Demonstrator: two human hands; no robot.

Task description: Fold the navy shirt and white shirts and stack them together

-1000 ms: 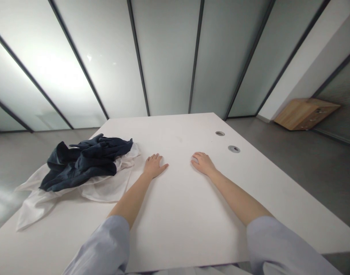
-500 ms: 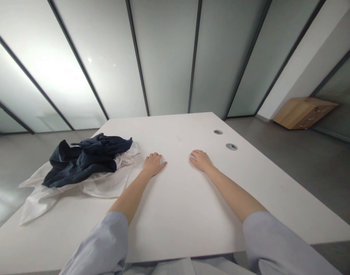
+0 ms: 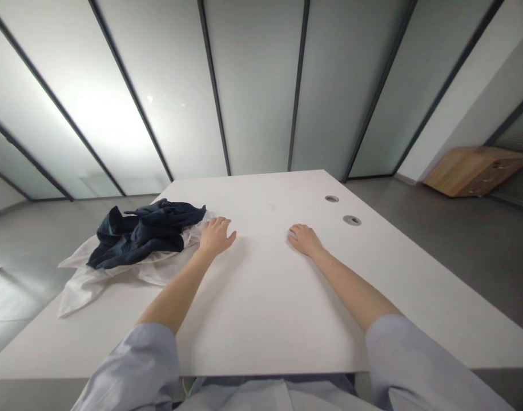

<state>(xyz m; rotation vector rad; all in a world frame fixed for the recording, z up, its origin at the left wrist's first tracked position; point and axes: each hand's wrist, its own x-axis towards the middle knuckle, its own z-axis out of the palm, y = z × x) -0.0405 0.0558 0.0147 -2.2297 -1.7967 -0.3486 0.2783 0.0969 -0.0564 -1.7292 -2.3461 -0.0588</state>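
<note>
Left hand (image 3: 216,236), loosely spread and empty, hovers beside navy cloth (image 3: 148,233) heaped on white cloth (image 3: 82,290), seemingly pre-grasp, a grip calling for closed fingers; right hand (image 3: 306,240), loosely curled, empty, rests on white table (image 3: 268,311).

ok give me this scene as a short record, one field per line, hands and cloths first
left hand: open, thumb apart from fingers, at the white cloth's edge; contact unclear
right hand: on the table, fingers slightly bent, no held thing visible
dark blue cloth: crumpled, lying on the white cloth
white cloth: spread unevenly under the dark blue one, on the person's left
table: white top, two round fittings on the right
background: frosted panels, wooden cabinet at right
</note>
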